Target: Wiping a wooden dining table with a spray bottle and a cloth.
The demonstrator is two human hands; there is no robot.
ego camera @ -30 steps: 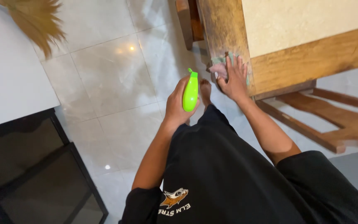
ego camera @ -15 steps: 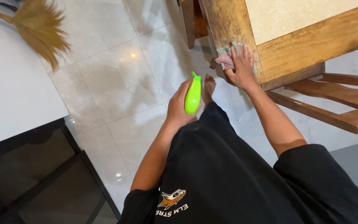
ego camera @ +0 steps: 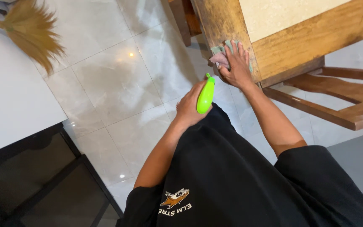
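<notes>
Two hands: left around smooth green bottle, right spread on crumpled cloth.

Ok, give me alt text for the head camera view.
A person's right hand presses a cloth against a wooden table's edge, while the left hand holds a green spray bottle above a tiled floor.

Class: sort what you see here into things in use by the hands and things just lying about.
In use: green spray bottle in the left hand; cloth pressed by the right hand onto the wooden table corner.

Lying about: straw broom; wooden chair; white counter.
</notes>
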